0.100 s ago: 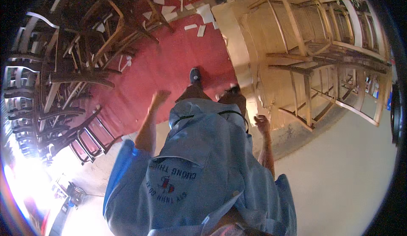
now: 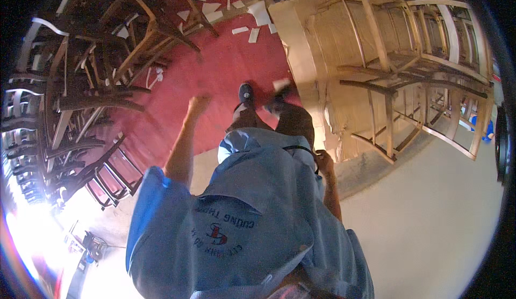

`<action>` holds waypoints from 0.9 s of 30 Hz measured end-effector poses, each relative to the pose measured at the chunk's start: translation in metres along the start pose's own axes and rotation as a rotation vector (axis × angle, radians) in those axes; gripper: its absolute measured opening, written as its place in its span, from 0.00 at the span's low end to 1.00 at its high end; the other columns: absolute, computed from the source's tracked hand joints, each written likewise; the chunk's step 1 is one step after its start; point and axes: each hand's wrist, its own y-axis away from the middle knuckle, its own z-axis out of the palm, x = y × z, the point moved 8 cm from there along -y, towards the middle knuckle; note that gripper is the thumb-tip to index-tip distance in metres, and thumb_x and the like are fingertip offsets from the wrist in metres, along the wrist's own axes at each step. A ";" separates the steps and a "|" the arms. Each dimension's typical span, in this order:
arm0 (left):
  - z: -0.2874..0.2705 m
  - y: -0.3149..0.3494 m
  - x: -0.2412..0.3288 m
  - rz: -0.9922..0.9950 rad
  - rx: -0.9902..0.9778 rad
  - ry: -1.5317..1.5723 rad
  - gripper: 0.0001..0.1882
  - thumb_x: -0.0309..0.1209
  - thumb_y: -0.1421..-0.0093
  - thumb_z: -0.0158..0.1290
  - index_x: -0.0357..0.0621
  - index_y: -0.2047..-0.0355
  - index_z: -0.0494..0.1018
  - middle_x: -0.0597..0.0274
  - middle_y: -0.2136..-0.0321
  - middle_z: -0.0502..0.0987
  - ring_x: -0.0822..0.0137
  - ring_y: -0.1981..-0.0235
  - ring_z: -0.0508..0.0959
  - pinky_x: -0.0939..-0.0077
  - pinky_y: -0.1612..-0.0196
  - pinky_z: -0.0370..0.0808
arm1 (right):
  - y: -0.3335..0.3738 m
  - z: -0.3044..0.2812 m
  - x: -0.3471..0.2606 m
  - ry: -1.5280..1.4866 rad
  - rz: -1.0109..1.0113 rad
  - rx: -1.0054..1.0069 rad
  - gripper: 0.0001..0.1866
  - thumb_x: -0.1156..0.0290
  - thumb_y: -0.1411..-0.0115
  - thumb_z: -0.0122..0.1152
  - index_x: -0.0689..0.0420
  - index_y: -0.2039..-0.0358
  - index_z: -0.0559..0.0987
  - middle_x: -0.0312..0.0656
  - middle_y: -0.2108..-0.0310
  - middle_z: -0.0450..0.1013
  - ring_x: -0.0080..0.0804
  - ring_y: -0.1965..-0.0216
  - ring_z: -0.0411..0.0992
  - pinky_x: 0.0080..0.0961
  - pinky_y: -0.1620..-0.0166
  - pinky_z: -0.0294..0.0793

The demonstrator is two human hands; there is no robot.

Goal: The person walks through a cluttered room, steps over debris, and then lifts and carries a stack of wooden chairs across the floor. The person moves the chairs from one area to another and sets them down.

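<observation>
My left hand [image 2: 199, 104] hangs in front of me to the left, above the red floor covering [image 2: 226, 62]. Its fingers are smeared by motion, and I see nothing in it. On the other side, my right hand [image 2: 324, 163] is beside my right hip with the fingers curled in; no object shows in it. A blue work shirt [image 2: 242, 180] with a printed emblem covers my body. Below it, one dark shoe [image 2: 245, 93] stands on the red covering, while my other foot is blurred.
Dark wooden chairs [image 2: 145, 41] are stacked along the left. Pale wooden chair frames [image 2: 379, 35] stand at the right, near flattened cardboard [image 2: 295, 30]. White scraps [image 2: 253, 34] litter the floor ahead. Bare pale floor [image 2: 419, 207] spreads at the lower right.
My left hand has swung slightly forward, and my right hand has moved back and inward toward my hip. My feet and legs have shifted a little.
</observation>
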 end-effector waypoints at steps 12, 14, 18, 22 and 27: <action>-0.021 -0.019 -0.018 -0.108 -0.044 0.379 0.20 0.49 0.36 0.56 0.48 0.55 0.82 0.57 0.61 0.85 0.52 0.58 0.84 0.57 0.57 0.79 | -0.030 -0.003 0.026 0.157 0.030 0.056 0.20 0.53 0.36 0.65 0.58 0.57 0.82 0.47 0.62 0.82 0.44 0.60 0.80 0.37 0.56 0.78; 0.003 -0.003 -0.028 0.229 0.059 0.261 0.21 0.51 0.34 0.55 0.48 0.56 0.82 0.57 0.64 0.85 0.48 0.61 0.84 0.54 0.58 0.79 | -0.057 -0.015 -0.033 0.163 0.052 0.028 0.22 0.50 0.37 0.67 0.59 0.57 0.82 0.49 0.64 0.82 0.44 0.60 0.80 0.37 0.56 0.79; 0.074 0.014 -0.093 -0.085 -0.226 0.272 0.23 0.56 0.35 0.55 0.51 0.55 0.83 0.59 0.72 0.85 0.54 0.66 0.85 0.57 0.58 0.79 | -0.123 -0.043 -0.145 0.023 0.119 0.064 0.30 0.42 0.41 0.70 0.58 0.54 0.81 0.47 0.68 0.83 0.32 0.68 0.81 0.35 0.63 0.80; 0.053 0.017 -0.112 -0.349 -0.196 0.520 0.16 0.44 0.34 0.56 0.44 0.67 0.81 0.67 0.77 0.76 0.72 0.74 0.73 0.70 0.71 0.70 | -0.200 -0.038 -0.222 0.164 -0.105 0.036 0.31 0.40 0.43 0.70 0.55 0.54 0.83 0.51 0.63 0.83 0.41 0.62 0.83 0.37 0.57 0.80; -0.068 -0.044 -0.048 0.106 0.163 0.343 0.14 0.43 0.34 0.56 0.47 0.61 0.81 0.63 0.69 0.80 0.67 0.72 0.79 0.66 0.70 0.74 | -0.297 -0.039 -0.263 0.158 -0.001 -0.094 0.34 0.34 0.46 0.69 0.54 0.56 0.84 0.52 0.60 0.83 0.48 0.56 0.82 0.40 0.52 0.80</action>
